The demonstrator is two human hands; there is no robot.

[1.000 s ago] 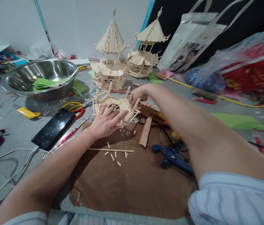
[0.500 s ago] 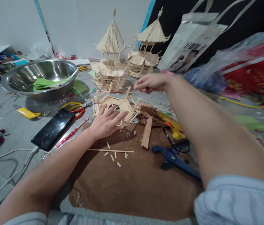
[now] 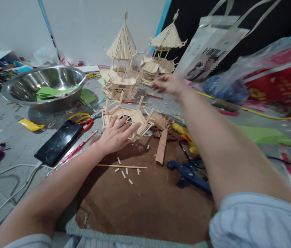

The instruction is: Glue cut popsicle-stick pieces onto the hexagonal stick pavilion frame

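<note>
My left hand (image 3: 118, 134) lies with its fingers spread on the near side of a low, many-sided frame (image 3: 135, 116) of pale wooden sticks. Short posts stand up from that frame. Farther off, my right hand (image 3: 169, 86) is in the air, blurred by motion, and I cannot make out whether its fingers hold anything. Behind them stand two stick-built pavilion models, a taller one (image 3: 121, 44) and another (image 3: 167, 38) to its right. A thin stick (image 3: 124, 166) and several short cut pieces (image 3: 124, 174) are scattered on the brown board (image 3: 140, 210).
A steel bowl (image 3: 13, 98) with green paper stands at the left. Near it are a phone (image 3: 59, 143), a yellow cutter (image 3: 31, 124) and pliers (image 3: 85, 124). Blue-handled cutters (image 3: 190, 175) and a brown fan-shaped piece (image 3: 161, 148) lie on the right, with bags (image 3: 207, 44) behind.
My right hand has moved slightly right and up, away from the stick frame, and its fingers look less curled. My left hand stays in place on the frame.
</note>
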